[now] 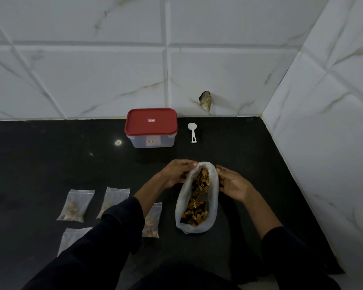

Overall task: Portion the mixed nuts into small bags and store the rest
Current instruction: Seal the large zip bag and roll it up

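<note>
Both grips pinch the nut bag (197, 197) rim.

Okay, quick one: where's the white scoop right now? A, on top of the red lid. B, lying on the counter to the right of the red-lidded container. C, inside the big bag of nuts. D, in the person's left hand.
B: the white scoop lies on the black counter, right of the red-lidded container, apart from both hands.

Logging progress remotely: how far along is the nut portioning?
Done: three small bags hold nuts; a fourth looks empty. In hand: left hand and right hand grip the big nut bag, open and still well filled. Left: store the rest; red-lidded container is closed, scoop idle.
</note>
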Demonstrator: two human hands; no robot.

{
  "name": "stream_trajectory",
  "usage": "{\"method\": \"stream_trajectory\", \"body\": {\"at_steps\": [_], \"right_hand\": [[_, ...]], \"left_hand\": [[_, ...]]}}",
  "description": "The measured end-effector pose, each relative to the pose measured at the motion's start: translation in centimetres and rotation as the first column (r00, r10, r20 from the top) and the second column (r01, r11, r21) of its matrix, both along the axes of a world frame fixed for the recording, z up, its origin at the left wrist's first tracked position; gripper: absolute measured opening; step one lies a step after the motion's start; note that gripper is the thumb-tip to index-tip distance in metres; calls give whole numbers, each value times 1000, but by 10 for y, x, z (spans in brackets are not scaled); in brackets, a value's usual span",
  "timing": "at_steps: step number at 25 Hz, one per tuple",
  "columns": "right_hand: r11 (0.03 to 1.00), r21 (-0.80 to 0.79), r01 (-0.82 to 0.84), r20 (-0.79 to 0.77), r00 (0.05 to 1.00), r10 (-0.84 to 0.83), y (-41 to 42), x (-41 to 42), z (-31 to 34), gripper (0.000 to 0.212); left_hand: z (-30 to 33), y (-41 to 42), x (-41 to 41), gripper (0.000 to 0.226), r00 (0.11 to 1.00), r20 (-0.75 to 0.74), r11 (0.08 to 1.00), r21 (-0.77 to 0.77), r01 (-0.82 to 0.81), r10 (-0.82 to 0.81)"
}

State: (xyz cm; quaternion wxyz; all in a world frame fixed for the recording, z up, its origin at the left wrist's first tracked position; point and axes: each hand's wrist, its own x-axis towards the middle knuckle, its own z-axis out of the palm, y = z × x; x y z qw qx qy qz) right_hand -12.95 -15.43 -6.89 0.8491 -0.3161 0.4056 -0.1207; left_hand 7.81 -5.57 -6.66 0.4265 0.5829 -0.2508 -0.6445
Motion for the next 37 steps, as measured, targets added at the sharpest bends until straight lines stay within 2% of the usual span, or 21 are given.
{"method": "stream_trajectory", "body": {"at_steps": [6, 8, 11, 15, 19, 20, 21, 23, 24, 25, 26, 27, 29, 30, 31, 34, 37], "right_hand": [[984, -172, 46, -36, 998, -53, 5, 3, 12, 38], [971, -239, 14, -75, 997, -33, 6, 5, 15, 35], [921, -361, -144, -227, 972, 63, 8, 6, 22, 30], [853, -425, -304, -405, 906, 121, 7, 8, 29, 25], [748, -573, -335, -445, 894, 59, 7, 12, 26, 10], [678, -640, -362, -459, 888, 41, 8, 13, 26, 8], [556, -718, -419, -494, 869, 17, 10, 13, 26, 7], [210, -815, -540, -563, 824, -63, 14, 15, 25, 10], [69, -818, -570, -575, 812, -106, 16, 16, 24, 12], [-2, -814, -581, -575, 806, -141, 18, 17, 23, 14], [-5, -812, -584, -576, 802, -161, 19, 18, 21, 14], [60, -818, -572, -574, 804, -158, 20, 18, 21, 13], [348, -810, -472, -534, 839, -106, 21, 14, 23, 22], [504, -769, -393, -500, 861, -90, 24, 9, 25, 30], [617, -716, -327, -478, 874, -90, 29, 2, 27, 35], [795, -556, -241, -467, 882, -59, 47, -21, 24, 33], [910, -352, -218, -393, 917, 67, 60, -38, 10, 26]], "left_hand": [[7, -3, -4, 28, 1000, 5, 999, -35, 17, -17], [8, -3, -4, 29, 999, 46, 998, -55, 23, -21], [12, -6, -6, 29, 968, 242, 994, -70, 80, -60], [14, -11, -8, 33, 880, 453, 980, -59, 191, -145], [20, -17, -14, 28, 716, 674, 951, -66, 303, -181], [22, -18, -16, 25, 649, 741, 941, -71, 330, -172], [23, -17, -19, 22, 560, 818, 934, -87, 347, -132], [21, -12, -28, 15, 367, 930, 929, -158, 334, 26], [20, -10, -32, 14, 305, 948, 927, -196, 319, 96], [18, -9, -35, 14, 279, 950, 926, -225, 303, 140], [16, -8, -35, 15, 305, 941, 930, -237, 280, 148], [15, -6, -33, 16, 385, 913, 940, -238, 244, 132], [11, 4, -26, 20, 592, 803, 964, -203, 174, 62], [9, 12, -22, 22, 660, 751, 973, -169, 156, 25], [7, 22, -19, 24, 716, 698, 982, -131, 137, -7], [4, 51, -16, 30, 879, 476, 997, -51, 54, -23], [3, 66, -12, 27, 956, 291, 1000, -16, 26, -20]]}}
